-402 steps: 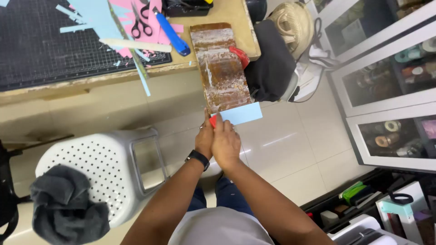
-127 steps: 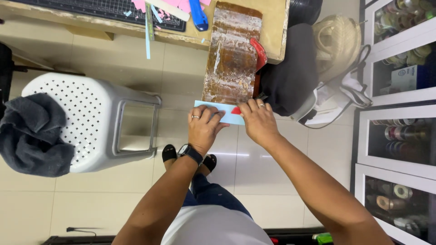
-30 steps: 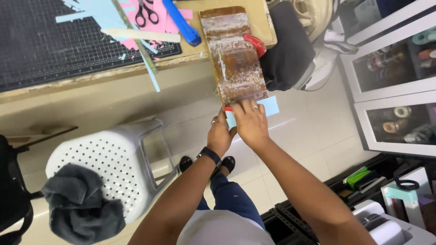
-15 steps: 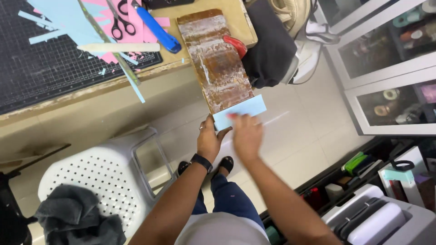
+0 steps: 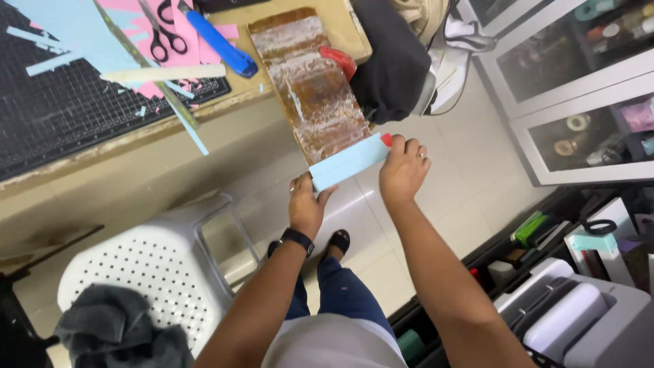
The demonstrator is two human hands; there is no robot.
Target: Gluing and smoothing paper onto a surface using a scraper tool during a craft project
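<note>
Head cam: left hand (image 5: 305, 208) and right hand (image 5: 402, 170) both pinch the blue paper strip (image 5: 347, 161), hiding the brown board's (image 5: 310, 82) near edge.

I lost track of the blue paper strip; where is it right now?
In the head view, the blue paper strip is centre frame, held between the left hand and right hand, at the worn board's near end.

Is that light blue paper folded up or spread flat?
Spread flat: the blue paper lies stretched between the left hand and right hand, no crease visible.
</note>
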